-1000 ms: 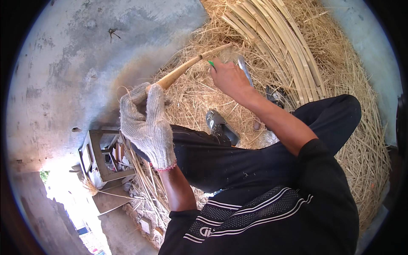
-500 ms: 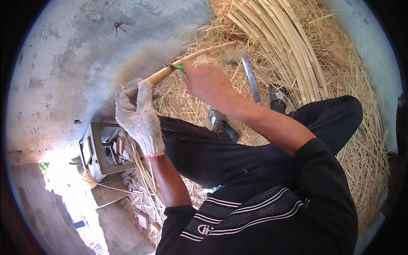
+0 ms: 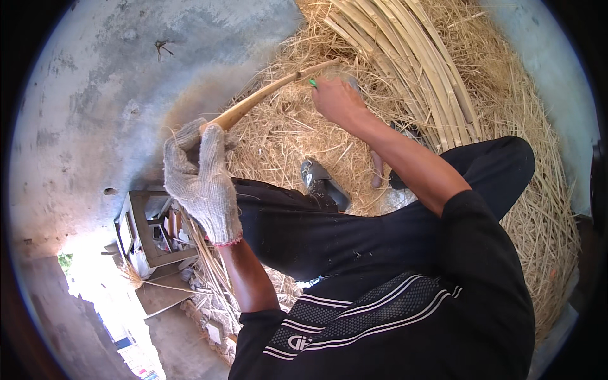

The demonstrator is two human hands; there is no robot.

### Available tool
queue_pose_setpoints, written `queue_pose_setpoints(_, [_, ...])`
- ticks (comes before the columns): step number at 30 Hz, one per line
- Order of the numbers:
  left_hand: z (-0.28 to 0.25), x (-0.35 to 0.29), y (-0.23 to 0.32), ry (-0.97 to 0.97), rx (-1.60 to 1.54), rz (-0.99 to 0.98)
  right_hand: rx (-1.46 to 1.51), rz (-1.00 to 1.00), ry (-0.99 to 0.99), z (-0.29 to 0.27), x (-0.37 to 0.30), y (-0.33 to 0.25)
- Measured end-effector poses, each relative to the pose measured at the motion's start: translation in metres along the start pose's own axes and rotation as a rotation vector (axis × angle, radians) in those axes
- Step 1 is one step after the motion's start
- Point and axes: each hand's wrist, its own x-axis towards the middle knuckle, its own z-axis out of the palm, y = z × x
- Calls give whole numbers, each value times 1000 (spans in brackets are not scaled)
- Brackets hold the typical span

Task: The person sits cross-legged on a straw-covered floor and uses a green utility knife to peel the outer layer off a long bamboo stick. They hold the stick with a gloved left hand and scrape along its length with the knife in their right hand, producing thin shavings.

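My left hand, in a pale knitted glove, is closed around the near end of a long, slightly curved bamboo strip. The strip slants away toward the upper right. Close to its far end, my bare right hand grips a small green-handled knife. Only a bit of the green handle shows clearly; most of the knife is hidden by the fingers or blurred against the straw.
A bundle of split bamboo strips lies at the upper right on straw-like shavings. A wooden tool handle rests between my feet, near a dark shoe. A wooden frame with clutter stands left, by the wall.
My right hand with the knife has slid along the bamboo strip toward its far end, away from my left hand. The left hand keeps its hold on the strip.
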Motion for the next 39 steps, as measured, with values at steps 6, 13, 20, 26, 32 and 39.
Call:
queue_pose_setpoints(6, [-5, -2, -3, 21, 61, -43, -111, -70, -8, 2, 11, 14])
queue_pose_setpoints(13, [-18, 12, -20, 54, 34, -79, -196, -38, 1, 28, 22, -8])
queue_pose_setpoints(20, [-11, 17, -22, 36, 29, -18, -230, -38, 44, 33, 33, 18])
queue_pose_setpoints(26, [-25, 25, -27, -44, 26, -94, 265, -26, -62, 30, 41, 22])
queue_pose_setpoints(32, [-21, 17, -19, -16, 30, -60, -122, -118, -31, 18, 26, 21])
queue_pose_setpoints(39, [-10, 12, -8, -77, 112, 68, -612, 107, -16, 37, 59, 94])
